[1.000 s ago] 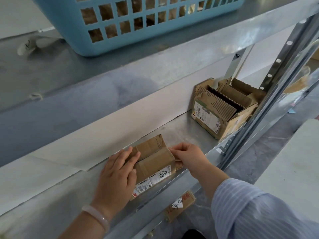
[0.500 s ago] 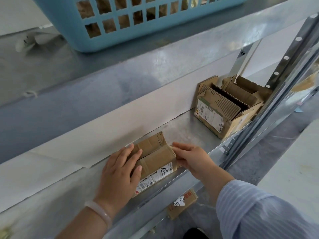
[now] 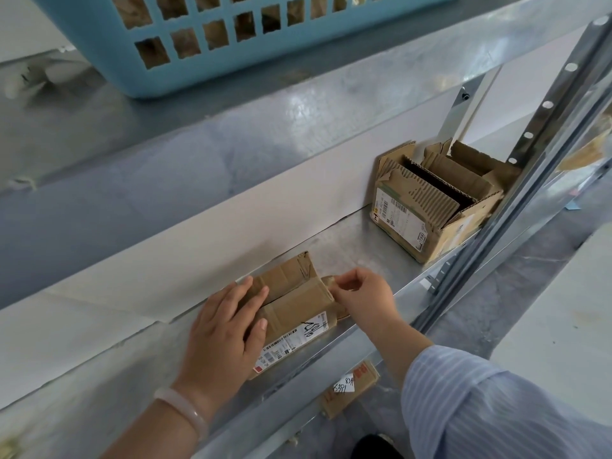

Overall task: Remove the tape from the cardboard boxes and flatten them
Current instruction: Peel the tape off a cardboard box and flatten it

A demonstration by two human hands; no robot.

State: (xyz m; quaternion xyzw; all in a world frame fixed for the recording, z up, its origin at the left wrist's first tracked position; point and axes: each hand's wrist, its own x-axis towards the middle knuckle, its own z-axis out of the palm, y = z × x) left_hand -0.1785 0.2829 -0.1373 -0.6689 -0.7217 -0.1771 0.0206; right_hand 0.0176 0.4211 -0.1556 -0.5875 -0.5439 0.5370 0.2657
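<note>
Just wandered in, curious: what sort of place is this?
Probably a storeroom or parcel-handling area: bare metal shelving, used cardboard boxes with shipping labels, and a blue plastic basket on the shelf above.

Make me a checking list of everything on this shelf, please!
Surface: metal shelf, dull grey.
Job's things: small taped box under both hands; bigger box to the right, flaps open.
Clutter: blue basket on the shelf above; labelled cardboard piece on the floor below.
Hands: left hand rests flat on the small taped box; right hand pinches tape at its right end.
Cables: nothing seen.
Surroundings: white back panel, holed metal upright, grey floor.
</note>
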